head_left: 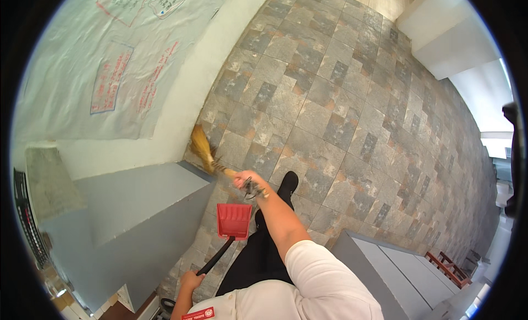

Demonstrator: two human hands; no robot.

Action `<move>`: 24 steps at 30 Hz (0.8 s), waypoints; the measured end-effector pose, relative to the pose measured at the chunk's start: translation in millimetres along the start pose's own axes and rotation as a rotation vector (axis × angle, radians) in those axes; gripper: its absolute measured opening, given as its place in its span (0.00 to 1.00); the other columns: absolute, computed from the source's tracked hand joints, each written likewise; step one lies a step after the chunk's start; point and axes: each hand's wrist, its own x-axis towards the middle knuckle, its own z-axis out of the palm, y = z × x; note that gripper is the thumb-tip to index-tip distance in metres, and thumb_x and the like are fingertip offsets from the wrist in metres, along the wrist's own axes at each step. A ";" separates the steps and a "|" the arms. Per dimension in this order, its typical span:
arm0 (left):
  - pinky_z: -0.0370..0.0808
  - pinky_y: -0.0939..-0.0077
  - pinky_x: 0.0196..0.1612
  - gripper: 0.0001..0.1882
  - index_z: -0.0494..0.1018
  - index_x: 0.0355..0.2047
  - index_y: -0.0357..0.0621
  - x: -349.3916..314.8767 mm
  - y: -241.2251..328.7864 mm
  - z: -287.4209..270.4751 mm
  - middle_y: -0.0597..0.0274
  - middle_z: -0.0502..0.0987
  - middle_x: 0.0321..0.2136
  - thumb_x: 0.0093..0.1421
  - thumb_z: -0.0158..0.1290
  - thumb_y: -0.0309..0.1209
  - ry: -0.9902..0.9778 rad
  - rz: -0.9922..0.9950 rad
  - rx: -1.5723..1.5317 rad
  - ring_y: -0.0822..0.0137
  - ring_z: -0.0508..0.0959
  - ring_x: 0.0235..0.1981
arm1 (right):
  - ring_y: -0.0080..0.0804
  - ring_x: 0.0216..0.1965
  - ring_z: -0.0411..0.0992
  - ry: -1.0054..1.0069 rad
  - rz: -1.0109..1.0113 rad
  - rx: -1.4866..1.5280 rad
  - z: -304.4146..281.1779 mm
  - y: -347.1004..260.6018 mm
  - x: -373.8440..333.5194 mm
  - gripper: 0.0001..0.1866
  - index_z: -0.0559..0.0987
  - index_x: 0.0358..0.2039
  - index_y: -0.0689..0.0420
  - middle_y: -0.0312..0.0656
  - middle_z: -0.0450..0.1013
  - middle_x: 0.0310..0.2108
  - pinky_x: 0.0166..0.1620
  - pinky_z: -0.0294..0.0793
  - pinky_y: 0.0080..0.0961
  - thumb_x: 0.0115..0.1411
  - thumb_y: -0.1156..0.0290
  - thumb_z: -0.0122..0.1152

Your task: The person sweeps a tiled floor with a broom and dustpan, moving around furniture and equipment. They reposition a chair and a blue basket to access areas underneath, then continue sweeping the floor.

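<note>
My right hand (247, 180) is closed around the handle of a short straw broom (202, 146). Its yellow bristles reach the tiled floor in the corner where the wall meets a grey cabinet. In my left hand (191, 280) is the black handle of a red dustpan (234, 219). The pan hangs in front of my legs, left of my shoes, with its open edge pointing away from me. Whether the pan touches the floor I cannot tell. No debris is plain to see in it.
A grey cabinet (137, 199) stands close on my left, its corner near the broom. Low grey cabinets (396, 265) are at my right. A wall with a large written sheet (110, 61) runs along the left. Patterned stone tiles (330, 116) cover the floor ahead.
</note>
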 end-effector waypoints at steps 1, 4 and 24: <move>0.69 0.66 0.35 0.21 0.72 0.34 0.42 1.9 3.3 -3.8 0.51 0.74 0.27 0.48 0.48 0.47 -0.022 -0.031 -0.045 0.58 0.75 0.31 | 0.18 0.08 0.55 -0.075 -0.069 -0.023 -13.8 -15.6 -8.8 0.12 0.62 0.19 0.56 0.31 0.59 0.09 0.09 0.54 0.16 0.58 0.66 0.40; 0.69 0.69 0.29 0.20 0.73 0.32 0.42 2.0 22.0 -22.0 0.54 0.74 0.19 0.48 0.48 0.46 -0.132 -0.107 -0.141 0.61 0.75 0.22 | 0.18 0.08 0.57 -0.219 -0.345 -0.032 -104.3 -23.5 -105.2 0.10 0.62 0.24 0.57 0.31 0.58 0.10 0.08 0.55 0.13 0.59 0.67 0.37; 0.66 0.77 0.16 0.14 0.71 0.28 0.36 32.6 196.2 -214.1 0.61 0.68 0.10 0.52 0.48 0.37 0.106 0.049 -0.162 0.71 0.69 0.10 | 0.19 0.07 0.53 0.609 -1.092 0.244 -226.0 71.0 -492.6 0.11 0.62 0.24 0.56 0.31 0.56 0.10 0.10 0.54 0.17 0.58 0.62 0.42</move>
